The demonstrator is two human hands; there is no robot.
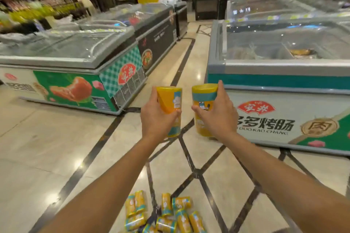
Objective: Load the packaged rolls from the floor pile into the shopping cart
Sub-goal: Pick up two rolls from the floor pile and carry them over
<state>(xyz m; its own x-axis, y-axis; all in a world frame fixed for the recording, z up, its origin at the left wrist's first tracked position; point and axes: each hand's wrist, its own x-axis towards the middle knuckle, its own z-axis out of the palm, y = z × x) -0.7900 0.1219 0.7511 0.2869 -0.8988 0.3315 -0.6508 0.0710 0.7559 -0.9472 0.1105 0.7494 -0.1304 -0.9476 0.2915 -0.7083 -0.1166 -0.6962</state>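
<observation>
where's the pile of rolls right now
The pile of rolls lies on the floor at the bottom centre of the head view, below the left roll in the left hand and the right roll in the right hand.

two hands (pixel 157 117), two held rolls (pixel 169 100), about ten piled rolls (pixel 166 213) on the floor (pixel 56 147), at least four chest freezers (pixel 75 73)

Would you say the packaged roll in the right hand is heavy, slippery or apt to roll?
Probably light: the right hand holds the packaged roll upright with arm outstretched. Its glossy wrap may be slippery. Being cylindrical, it could roll if laid on the floor.
</observation>
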